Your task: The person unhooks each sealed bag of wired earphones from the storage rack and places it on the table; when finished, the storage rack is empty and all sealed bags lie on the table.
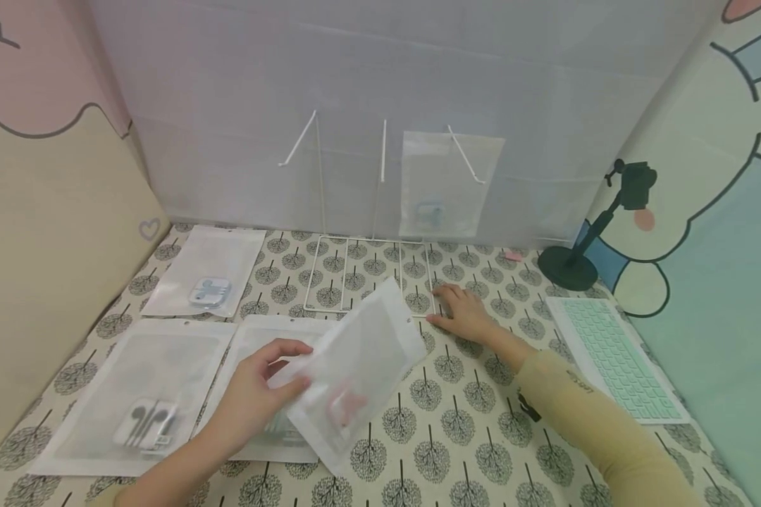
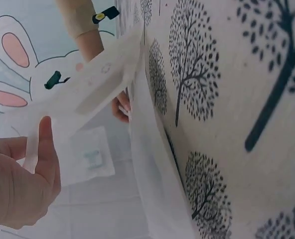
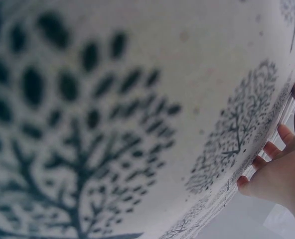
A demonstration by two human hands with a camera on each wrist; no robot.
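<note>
My left hand (image 1: 256, 387) pinches one end of a white translucent pouch (image 1: 380, 345) between thumb and fingers. The pouch is raised and tilted, and a small pink item (image 1: 347, 404) shows through it. My right hand (image 1: 466, 317) rests on the table by the right side of the white wire rack's (image 1: 383, 151) base, fingertips at the wire; in the right wrist view its fingers (image 3: 285, 134) lie along the cloth. From the rack's right hook hangs another white pouch (image 1: 452, 176) with a pale blue item inside.
Flat at left lie a pouch (image 1: 209, 260) with light blue-and-white earphones, one (image 1: 158, 366) with dark-and-white earphones, and one (image 1: 260, 331) partly hidden by my left hand. A mint keyboard (image 1: 621, 359) and a black stand (image 1: 571, 264) are at right.
</note>
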